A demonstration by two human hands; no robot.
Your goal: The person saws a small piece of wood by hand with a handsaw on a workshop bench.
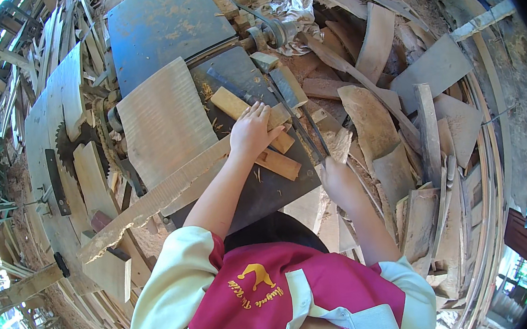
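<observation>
1. Locate light wooden block (228, 103) partly beneath left hand (252, 131) (open, palm down), long axis far-left to near-right.
2. Note right hand (342, 183) farther off, curled at dark metal bar's (300, 128) near end; cannot confirm grip.

Head-worn fisheye, aimed steeply down
So this is the left cam of a head-worn pair. The shirt (229, 318) fills the bottom middle, pretty close to the lens, while the left hand (251, 132) and right hand (342, 185) sit farther off, around mid-frame. Super wide too: straight edges bow near the rim and the corners go black.
</observation>
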